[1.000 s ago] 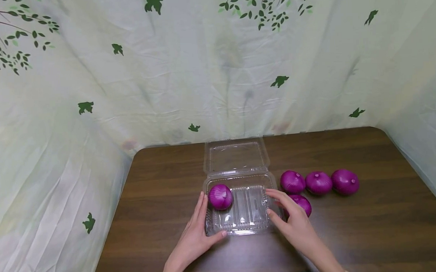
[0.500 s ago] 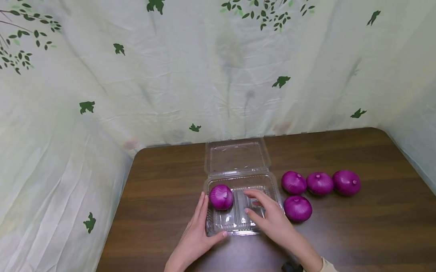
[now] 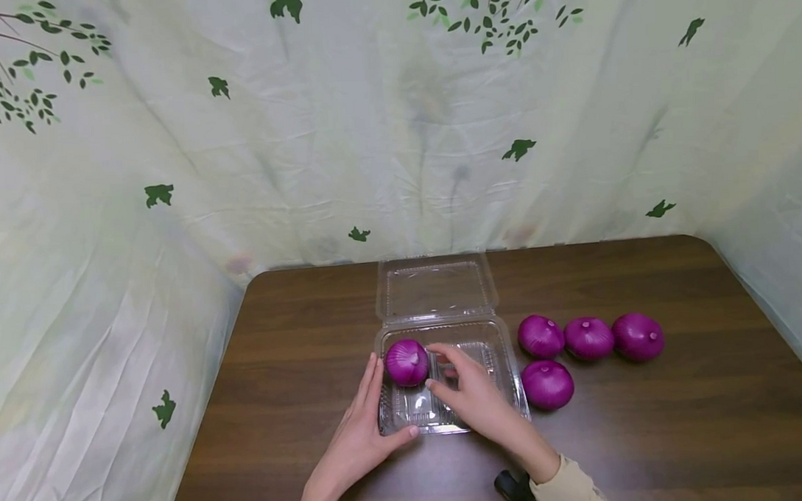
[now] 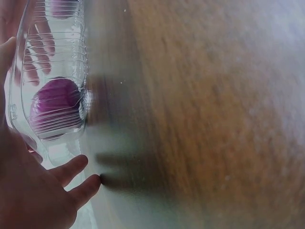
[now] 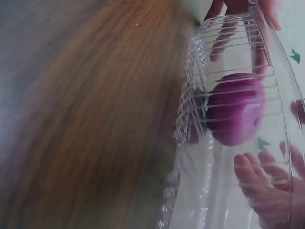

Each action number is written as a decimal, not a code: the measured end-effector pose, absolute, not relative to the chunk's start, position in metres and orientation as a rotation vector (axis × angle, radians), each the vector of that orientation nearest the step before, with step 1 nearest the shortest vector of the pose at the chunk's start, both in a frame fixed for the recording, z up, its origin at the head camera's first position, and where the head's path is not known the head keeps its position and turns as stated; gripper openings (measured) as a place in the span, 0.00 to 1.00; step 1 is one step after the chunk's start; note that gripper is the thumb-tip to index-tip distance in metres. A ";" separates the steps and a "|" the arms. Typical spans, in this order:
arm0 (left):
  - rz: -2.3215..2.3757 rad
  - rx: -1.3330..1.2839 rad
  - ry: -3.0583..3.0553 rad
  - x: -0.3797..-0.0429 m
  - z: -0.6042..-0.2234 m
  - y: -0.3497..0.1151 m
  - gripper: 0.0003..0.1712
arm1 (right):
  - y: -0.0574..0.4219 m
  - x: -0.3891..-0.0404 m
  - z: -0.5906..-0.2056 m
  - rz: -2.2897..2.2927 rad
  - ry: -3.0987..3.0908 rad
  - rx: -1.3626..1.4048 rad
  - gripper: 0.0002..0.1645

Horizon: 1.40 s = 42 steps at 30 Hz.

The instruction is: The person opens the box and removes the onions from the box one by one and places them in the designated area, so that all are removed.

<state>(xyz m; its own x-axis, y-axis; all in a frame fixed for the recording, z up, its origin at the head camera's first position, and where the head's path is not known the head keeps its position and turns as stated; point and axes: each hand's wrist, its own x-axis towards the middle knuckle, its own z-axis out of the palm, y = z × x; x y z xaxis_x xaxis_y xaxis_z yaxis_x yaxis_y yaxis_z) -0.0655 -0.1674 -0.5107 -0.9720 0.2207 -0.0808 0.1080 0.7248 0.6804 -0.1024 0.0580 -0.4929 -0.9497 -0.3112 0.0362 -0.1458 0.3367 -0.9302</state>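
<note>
A clear plastic clamshell box (image 3: pixel 448 429) lies on the table with its lid (image 3: pixel 435 290) folded back. One purple onion (image 3: pixel 406 363) sits inside at the left, also seen through the ribbed wall in the left wrist view, where the onion (image 4: pixel 56 107) is low in the box. My left hand (image 3: pixel 357 435) rests against the box's left side, fingers straight, thumb at the front rim. Over the box, my right hand (image 3: pixel 474 397) reaches in with thumb and fingers spread, fingertips close to the onion's right side. In the right wrist view, that hand (image 5: pixel 267 188) shows through the plastic.
To the right of the box several more purple onions lie on the brown wooden table (image 3: pixel 646 433): a row of three, including the rightmost onion (image 3: pixel 637 336), and a nearer onion (image 3: pixel 548 385). A pale leaf-printed curtain (image 3: pixel 397 133) hangs behind the table.
My right hand has moved left from the box's right edge, across the inside, up to the onion. The left hand, box and onions have stayed in place.
</note>
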 end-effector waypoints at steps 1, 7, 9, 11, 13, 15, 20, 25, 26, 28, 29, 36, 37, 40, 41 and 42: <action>1.079 0.266 2.771 -0.065 -0.511 -0.167 0.68 | 0.056 -0.104 -0.493 -1.675 2.442 -0.424 0.33; 1.075 0.270 2.772 -0.064 -0.511 -0.168 0.68 | 0.046 -0.111 -0.496 -1.650 2.446 -0.446 0.34; 1.072 0.274 2.776 -0.064 -0.511 -0.167 0.68 | 0.044 -0.113 -0.496 -1.632 2.454 -0.442 0.35; 1.071 0.278 2.779 -0.065 -0.511 -0.167 0.68 | 0.042 -0.115 -0.497 -1.614 2.466 -0.441 0.35; 1.063 0.277 2.779 -0.065 -0.511 -0.167 0.68 | 0.040 -0.118 -0.496 -1.591 2.486 -0.442 0.36; 1.058 0.281 2.781 -0.065 -0.511 -0.167 0.68 | 0.038 -0.120 -0.497 -1.561 2.504 -0.436 0.37; 1.049 0.282 2.784 -0.066 -0.510 -0.167 0.68 | 0.032 -0.127 -0.499 -1.503 2.535 -0.400 0.43; 1.063 0.303 2.793 -0.067 -0.511 -0.167 0.68 | 0.025 -0.131 -0.502 -1.469 2.554 -0.380 0.46; 1.066 0.304 2.793 -0.067 -0.511 -0.167 0.68 | 0.023 -0.132 -0.503 -1.468 2.552 -0.377 0.47; 1.068 0.302 2.791 -0.067 -0.511 -0.167 0.68 | 0.021 -0.132 -0.504 -1.457 2.564 -0.379 0.47; 1.068 0.291 2.786 -0.067 -0.511 -0.167 0.68 | 0.020 -0.132 -0.504 -1.447 2.577 -0.382 0.48; 1.057 0.279 2.783 -0.066 -0.513 -0.167 0.68 | 0.014 -0.132 -0.504 -1.367 2.652 -0.397 0.49; 1.058 0.279 2.783 -0.066 -0.513 -0.168 0.68 | 0.014 -0.132 -0.504 -1.354 2.658 -0.395 0.49; 1.059 0.285 2.786 -0.066 -0.513 -0.168 0.68 | 0.012 -0.132 -0.504 -1.335 2.675 -0.406 0.47; 1.060 0.291 2.789 -0.066 -0.513 -0.168 0.68 | 0.012 -0.132 -0.503 -1.333 2.679 -0.410 0.47; 1.060 0.297 2.791 -0.066 -0.513 -0.168 0.68 | 0.013 -0.132 -0.503 -1.338 2.679 -0.411 0.47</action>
